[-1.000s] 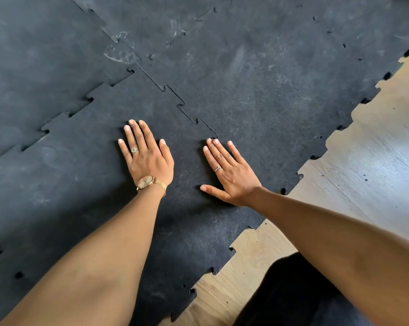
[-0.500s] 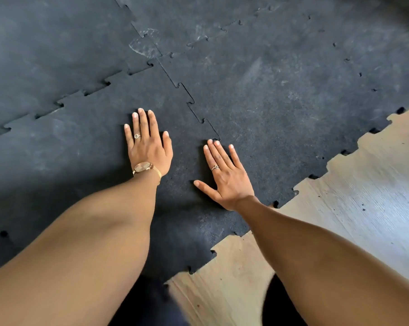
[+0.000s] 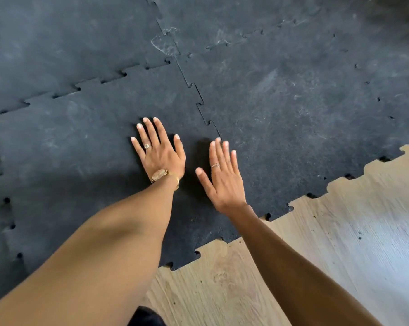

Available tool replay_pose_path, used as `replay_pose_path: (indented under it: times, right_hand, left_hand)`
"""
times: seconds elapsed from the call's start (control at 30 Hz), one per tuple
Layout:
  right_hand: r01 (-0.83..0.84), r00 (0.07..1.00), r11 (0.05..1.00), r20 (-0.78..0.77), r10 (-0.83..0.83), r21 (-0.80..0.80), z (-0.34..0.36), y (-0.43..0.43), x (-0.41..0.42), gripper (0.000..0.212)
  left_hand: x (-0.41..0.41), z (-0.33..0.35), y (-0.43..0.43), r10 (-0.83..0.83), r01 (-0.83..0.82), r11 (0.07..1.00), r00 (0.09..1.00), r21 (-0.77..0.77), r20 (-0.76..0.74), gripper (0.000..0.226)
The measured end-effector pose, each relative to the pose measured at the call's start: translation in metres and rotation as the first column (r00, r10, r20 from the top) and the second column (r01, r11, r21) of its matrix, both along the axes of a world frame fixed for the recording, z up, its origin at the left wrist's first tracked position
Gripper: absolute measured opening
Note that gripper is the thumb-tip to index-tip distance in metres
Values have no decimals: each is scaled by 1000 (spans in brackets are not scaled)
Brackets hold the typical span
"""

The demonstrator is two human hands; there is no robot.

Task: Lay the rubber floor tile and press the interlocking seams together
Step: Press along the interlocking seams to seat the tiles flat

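Two bare hands lie on a black rubber floor tile (image 3: 86,147), which fills the 9 o'clock to centre part of the view and reaches down to about 6 o'clock. Going from the left: its left edge shows a column of small dark notches, and along its upper edge a jigsaw seam (image 3: 100,81) runs up toward 12 o'clock, with slim dark gaps showing at several tabs. The left hand (image 3: 160,150) lies palm down on this tile near the centre, fingers (image 3: 149,130) spread flat and gripping nothing; it wears a ring (image 3: 147,146) and a gold wristwatch (image 3: 162,175). Just to its right the right hand (image 3: 222,175) is also open with fingers extended and gripping nothing (whether the palm fully touches the rubber cannot be told), a ring on one finger. Its fingertips (image 3: 218,143) sit at the lower end of a second interlocking seam (image 3: 198,100), which climbs toward 12 o'clock and looks closely fitted. Beyond that seam, from 1 to 3 o'clock, lies a neighbouring rubber tile (image 3: 292,102) with pale scuff marks. At 4 to 5 o'clock bare wood-grain floor (image 3: 328,243) shows, meeting the toothed outer edge of the tiles. A dark shape at 6 o'clock is too cropped to identify.
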State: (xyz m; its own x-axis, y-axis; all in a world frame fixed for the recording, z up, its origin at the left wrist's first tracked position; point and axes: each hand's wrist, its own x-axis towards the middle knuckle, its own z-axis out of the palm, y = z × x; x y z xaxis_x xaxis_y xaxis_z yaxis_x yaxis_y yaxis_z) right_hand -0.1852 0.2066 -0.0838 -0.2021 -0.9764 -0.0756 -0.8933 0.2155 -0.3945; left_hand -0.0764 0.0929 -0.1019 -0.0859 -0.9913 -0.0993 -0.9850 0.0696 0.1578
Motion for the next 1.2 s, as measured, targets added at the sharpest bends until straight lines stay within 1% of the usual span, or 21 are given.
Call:
replay_pose_path:
  times: [0.03, 0.07, 0.1, 0.13, 0.2, 0.23, 0.27, 0.4, 0.43, 0.5, 0.53, 0.57, 0.67, 0.73, 0.8, 0.87, 0.9, 0.97, 1.0, 1.1, 1.2]
  right_hand:
    - [59, 997, 994, 64, -54, -88, 5, -9, -1, 72]
    - [103, 993, 976, 72, -91, -190, 8, -18, -3, 71]
    - [118, 993, 956, 41, -111, -268, 9, -29, -5, 71]
    - [105, 994, 953, -4, -110, -286, 8, -38, -9, 71]
    - [43, 991, 992, -125, -58, -117, -3, -47, -14, 72]
    - [40, 982, 999, -182, -44, -27, -10, -47, -15, 72]
    - [49, 976, 999, -214, -43, 21, -17, -48, -16, 71]
    - [52, 972, 998, -233, -39, 46, -19, -48, -17, 67]
    - [48, 971, 997, -236, -31, 63, -17, -50, -18, 67]
    - [45, 974, 994, -225, -22, 100, -14, -50, -18, 68]
    - [40, 973, 994, -229, -15, 104, -14, -49, -18, 69]
    - [35, 971, 994, -239, -9, 103, -16, -48, -17, 70]
    - [21, 972, 996, -236, 1, 90, -20, -48, -18, 76]
    - [9, 965, 997, -261, 12, 81, -19, -48, -17, 79]
    - [-5, 984, 997, -176, 18, 74, -12, -44, -15, 81]
    - [-15, 996, 1000, -88, 14, -15, -7, -47, -19, 82]
    - [-5, 996, 996, -85, -3, -92, -2, -50, -22, 82]
    - [11, 989, 969, -142, -48, -248, 5, -59, -27, 79]
    - [-20, 984, 963, -175, -29, -269, 5, -62, -27, 78]
    - [-137, 960, 984, -259, 104, -114, -11, -62, -26, 79]
    - [-178, 952, 983, -259, 162, -38, -16, -64, -26, 78]
  left_hand:
    - [-1, -1, -1, 1, -1, 1000, 1000, 1, -6, 66]
    - [-1, -3, -1, 8, -8, 1000, 1000, -5, -11, 66]
    - [0, -6, -1, 11, -11, 1000, 1000, -17, -9, 66]
    - [1, -8, -2, 12, -12, 1000, 1000, -28, -9, 66]
    - [3, -11, -3, 19, -20, 999, 1000, -44, -22, 66]
    - [3, -10, -4, 11, -12, 998, 1000, -54, -17, 66]
    - [2, -8, -4, 7, -7, 998, 1000, -56, -12, 66]
    - [0, -3, -1, 0, 0, 1000, 1000, -6, -5, 65]
    - [4, 1, -3, -30, 30, 1000, 1000, -3, -9, 65]
    - [25, 7, -13, -161, 161, 987, 987, -7, -25, 65]
    - [40, 8, -16, -212, 211, 977, 977, -30, -25, 65]
    - [57, 9, -16, -203, 203, 978, 979, -54, -8, 66]
    - [89, 6, -1, 65, -64, 998, 997, -23, 37, 76]
    - [85, 0, 3, 95, -95, 995, 993, 4, 73, 79]
    - [83, 5, 2, 83, -87, 995, 993, 46, 82, 80]
    - [87, 4, -2, 86, -90, 995, 992, 39, 88, 79]
    - [86, 3, -2, 84, -87, 996, 993, 35, 87, 79]
    - [85, 1, 0, 76, -80, 996, 993, 37, 86, 80]
    - [86, 0, 0, 77, -80, 996, 994, 31, 81, 80]
    - [86, -4, -1, 73, -73, 997, 995, -1, 62, 80]
    - [87, -1, 0, 75, -76, 997, 996, 11, 54, 79]
